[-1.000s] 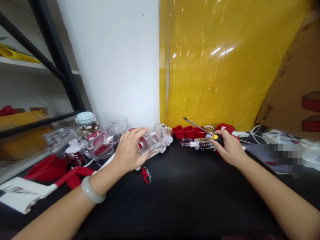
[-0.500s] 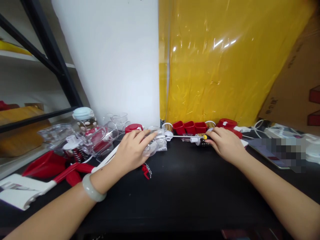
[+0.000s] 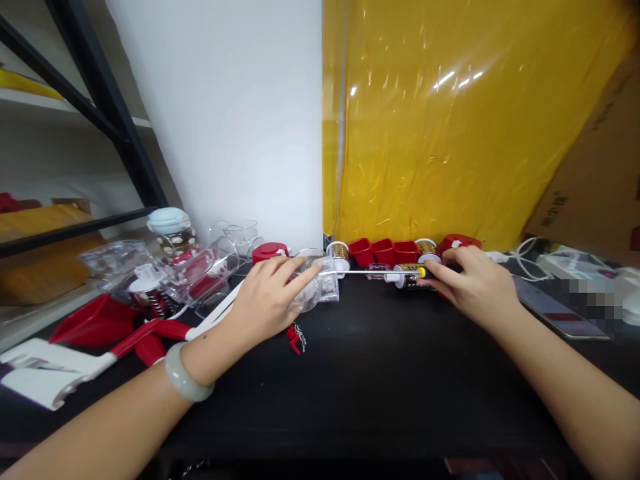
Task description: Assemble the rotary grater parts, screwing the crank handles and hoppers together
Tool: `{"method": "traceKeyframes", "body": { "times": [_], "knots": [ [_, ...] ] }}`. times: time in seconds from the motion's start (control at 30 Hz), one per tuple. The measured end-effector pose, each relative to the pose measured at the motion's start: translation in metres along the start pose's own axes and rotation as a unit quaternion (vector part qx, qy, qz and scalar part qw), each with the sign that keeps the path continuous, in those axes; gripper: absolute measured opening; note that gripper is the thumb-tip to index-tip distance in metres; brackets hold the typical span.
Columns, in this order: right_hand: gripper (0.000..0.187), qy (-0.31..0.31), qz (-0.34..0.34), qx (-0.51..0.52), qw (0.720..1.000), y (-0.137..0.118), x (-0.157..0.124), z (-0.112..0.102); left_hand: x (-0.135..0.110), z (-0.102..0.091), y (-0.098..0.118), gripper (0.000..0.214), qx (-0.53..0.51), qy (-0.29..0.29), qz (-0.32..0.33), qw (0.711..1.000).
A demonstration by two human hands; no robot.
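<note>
My left hand [image 3: 270, 297] lies over a clear plastic housing [image 3: 317, 290] on the black table [image 3: 360, 380], fingers curled round it. My right hand [image 3: 473, 283] grips the yellow and black handle of a screwdriver [image 3: 380, 272]. Its metal shaft lies level and points left, with the tip at the clear housing. A small metal grater drum [image 3: 407, 275] lies just under the shaft by my right fingers. A small red part [image 3: 296, 339] rests on the table below my left hand.
Red square cups [image 3: 384, 251] and metal drums [image 3: 340, 252] line the back by a yellow plastic sheet [image 3: 450, 127]. Clear containers and a red and white slicer [image 3: 75, 367] crowd the left. A phone [image 3: 560, 307] and white cables lie at right.
The screwdriver swung from pointing up and back to lying level with its tip at the clear housing. My left hand lowered the housing to the table.
</note>
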State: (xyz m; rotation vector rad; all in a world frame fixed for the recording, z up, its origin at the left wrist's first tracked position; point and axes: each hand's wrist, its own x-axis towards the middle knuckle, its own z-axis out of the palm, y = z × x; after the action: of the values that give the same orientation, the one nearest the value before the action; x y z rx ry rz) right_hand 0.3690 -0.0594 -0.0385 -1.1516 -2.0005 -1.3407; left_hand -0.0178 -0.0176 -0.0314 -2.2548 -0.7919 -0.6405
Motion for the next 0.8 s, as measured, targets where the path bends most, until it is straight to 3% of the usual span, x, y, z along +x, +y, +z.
{"method": "traceKeyframes", "body": {
  "times": [0.23,0.43,0.6,0.73,0.8],
  "knots": [
    [0.021,-0.005,0.017,-0.029,0.999,0.0,-0.004,-0.003,0.0,0.003,-0.001,0.064,-0.017,0.014,0.005,1.0],
    [0.02,0.02,-0.014,-0.058,0.998,0.005,-0.004,-0.009,0.001,0.001,-0.003,0.062,-0.024,0.02,0.02,0.999],
    [0.02,0.009,0.021,-0.036,0.999,0.006,-0.005,-0.01,0.002,0.0,-0.004,0.061,-0.031,0.033,0.026,0.999],
    [0.014,0.036,0.005,-0.065,0.997,0.002,-0.003,-0.015,0.002,-0.001,-0.004,0.058,-0.028,0.048,0.035,0.998],
    [0.023,0.05,-0.009,-0.07,0.996,-0.001,0.0,-0.017,0.002,-0.003,-0.005,0.057,-0.021,0.053,0.036,0.998]
  ]
}}
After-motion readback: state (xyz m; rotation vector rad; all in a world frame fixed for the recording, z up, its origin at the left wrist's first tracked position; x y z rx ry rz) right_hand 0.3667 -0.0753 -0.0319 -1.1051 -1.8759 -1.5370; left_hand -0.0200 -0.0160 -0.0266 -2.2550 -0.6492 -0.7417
